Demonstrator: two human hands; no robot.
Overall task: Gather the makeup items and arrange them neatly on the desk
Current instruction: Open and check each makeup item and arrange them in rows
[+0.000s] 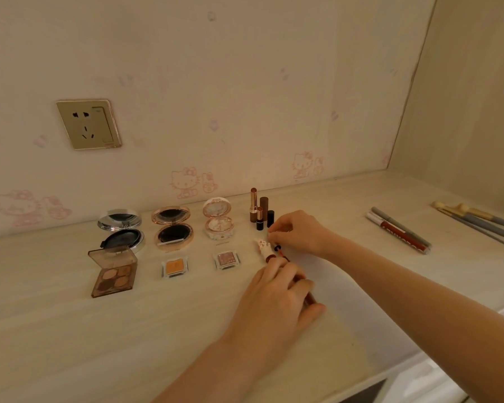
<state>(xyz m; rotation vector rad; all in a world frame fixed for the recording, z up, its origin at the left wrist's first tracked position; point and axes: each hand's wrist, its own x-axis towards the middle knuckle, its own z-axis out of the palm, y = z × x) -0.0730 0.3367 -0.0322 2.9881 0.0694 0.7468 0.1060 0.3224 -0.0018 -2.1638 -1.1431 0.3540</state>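
Currently noted on pale wood-grain desk: makeup laid out in two rows against papered wall. Back row, left to right: silver cushion compact, open, mirror lid up; rose-gold compact, open likewise; small pale ornate compact, open. Front row: brown four-pan eyeshadow palette, clear lid raised; single orange eyeshadow pan; single pinkish-brown glitter pan. Just right of ornate compact, upright cluster of lipsticks, two uncapped with bullets showing, dark caps standing among them. Left hand resting low on desk, fingers curled around a slim reddish-brown tube, most of it hidden beneath palm and fingers. Right hand reaching in from right, fingertips drawn together just beside lipstick cluster; whether pinching anything, cannot tell. Between the two hands, lying flat: small patterned white lip tube with dark red end, and thin applicator piece with black collar. Well apart at right: group of grey and white pencils with red-labelled tube, lying parallel; farther right, grey-handled brushes near side panel. Gold wall socket above left compacts.
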